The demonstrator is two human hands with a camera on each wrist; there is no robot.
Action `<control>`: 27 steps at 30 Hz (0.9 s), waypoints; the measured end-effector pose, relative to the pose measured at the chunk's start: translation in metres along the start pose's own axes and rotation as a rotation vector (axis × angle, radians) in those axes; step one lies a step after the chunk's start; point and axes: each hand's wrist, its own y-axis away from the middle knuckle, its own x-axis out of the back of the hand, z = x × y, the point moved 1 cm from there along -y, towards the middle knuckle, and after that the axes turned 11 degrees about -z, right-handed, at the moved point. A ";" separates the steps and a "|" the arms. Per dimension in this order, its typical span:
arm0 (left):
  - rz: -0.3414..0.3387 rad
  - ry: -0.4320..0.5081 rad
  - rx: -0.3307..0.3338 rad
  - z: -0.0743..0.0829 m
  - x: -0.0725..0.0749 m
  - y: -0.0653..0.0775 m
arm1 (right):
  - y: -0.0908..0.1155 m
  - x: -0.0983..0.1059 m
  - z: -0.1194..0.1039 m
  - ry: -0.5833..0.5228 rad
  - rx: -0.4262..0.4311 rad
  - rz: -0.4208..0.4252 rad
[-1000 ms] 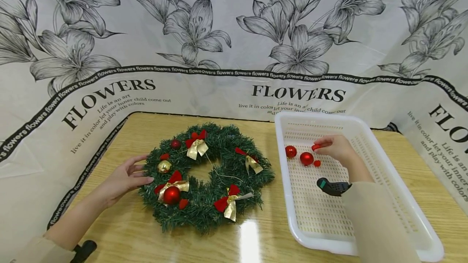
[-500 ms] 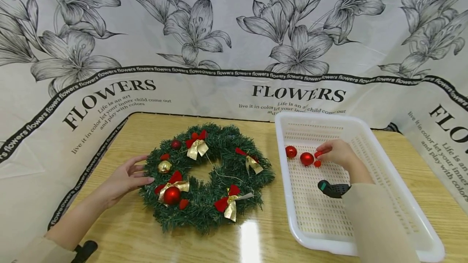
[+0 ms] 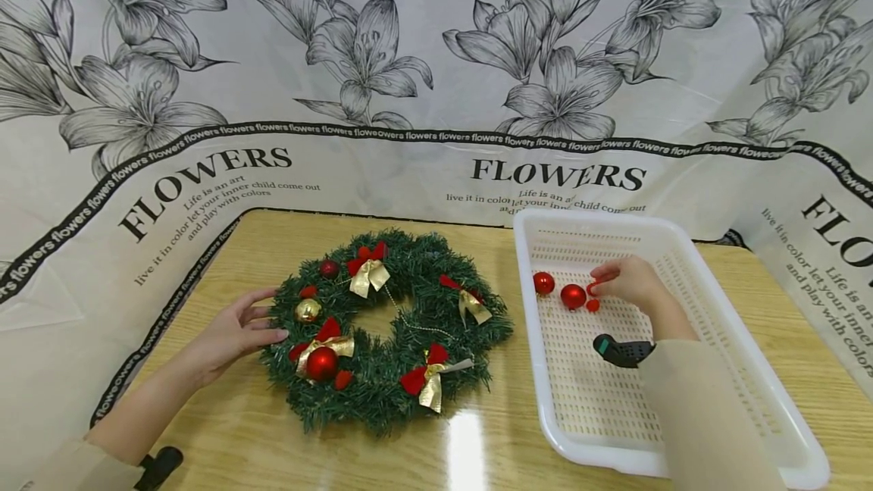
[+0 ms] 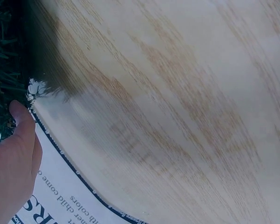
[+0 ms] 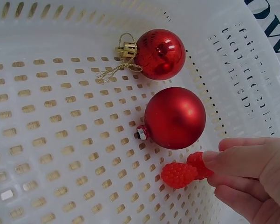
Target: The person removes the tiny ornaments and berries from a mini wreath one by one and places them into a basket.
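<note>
Held berry [image 5: 199, 167]: one, red and raspberry-shaped, low inside the basket [image 3: 593, 400]; seems light and slightly soft, its knobbly skin giving grip; a gentle pinch at the sides suits it.
Right hand [image 3: 630, 283]: thumb and fingers drawn narrow, pinching that berry.
Loose berry [image 5: 178, 175]: one, on the basket floor right by the held one; whether they touch cannot be told.
Balls in basket: two red, one shiny ball [image 5: 160, 54] with a gold cap and string, one matte ball [image 5: 174, 117]; probably light, hard, slick and breakable, best cupped or taken by the cap.
Basket: one, white, with a perforated floor.
Wreath [image 3: 375, 400]: one, on the table [image 3: 232, 430] left of the basket; likely light and springy, best held by its outer ring.
Left hand [image 3: 235, 336]: thumb and fingers wide apart, touching the wreath's left edge.
Wreath trimmings: four bows [image 3: 369, 275], two red balls [image 3: 321, 364], one gold ball [image 3: 308, 311], one bead string [image 3: 428, 329], at least two small red pieces [image 3: 343, 379].
</note>
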 end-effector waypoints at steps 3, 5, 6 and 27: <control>-0.003 -0.004 -0.001 0.000 0.000 0.000 | 0.001 0.002 -0.005 -0.004 0.011 0.013; -0.008 -0.004 -0.004 0.001 -0.001 0.000 | 0.001 0.003 -0.009 -0.023 0.018 0.022; -0.010 -0.003 -0.007 0.001 -0.001 -0.001 | 0.001 0.004 -0.012 -0.033 0.024 0.025; -0.007 0.003 0.002 0.001 -0.001 0.000 | -0.013 0.007 -0.075 -0.265 0.146 0.025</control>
